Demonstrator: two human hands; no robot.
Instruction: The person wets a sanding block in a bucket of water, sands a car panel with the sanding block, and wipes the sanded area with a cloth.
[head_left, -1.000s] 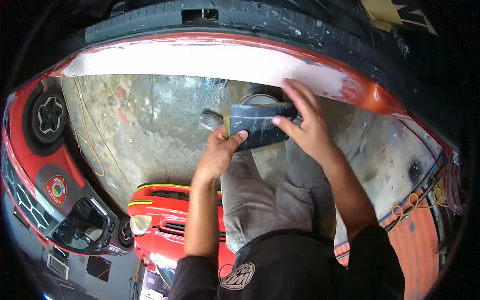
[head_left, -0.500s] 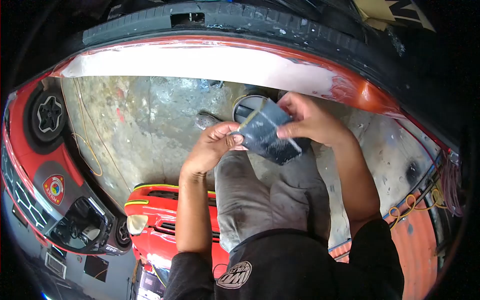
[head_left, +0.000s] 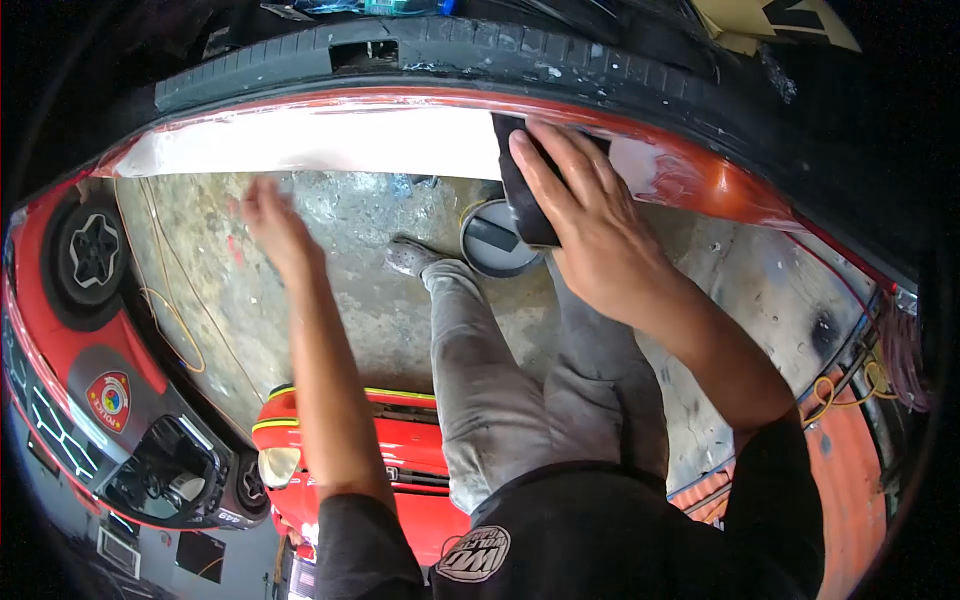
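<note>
My right hand (head_left: 600, 225) lies with its fingers stretched over a dark sheet of sandpaper (head_left: 515, 170), holding it against the car's body panel. White filler or primer (head_left: 330, 140) covers much of that panel, with red-orange paint (head_left: 728, 180) showing around it. The sandpaper hangs below the panel's lower edge, and its far side is partly hidden under my hand. Off to the left, my left hand (head_left: 275, 225) is up near the panel's lower edge. It is blurred by motion; the fingers look apart and nothing shows in them.
On the concrete floor below the panel stands a round bucket (head_left: 500, 262) with a dark block in it. A red car front (head_left: 410, 430) is behind me, and a red and grey car (head_left: 110, 350) is at the left. Yellow hoses (head_left: 825, 395) lie at the right.
Both hands were on the sandpaper in front of my legs. My left hand has let go and moved left; my right hand has carried the sheet up onto the panel.
</note>
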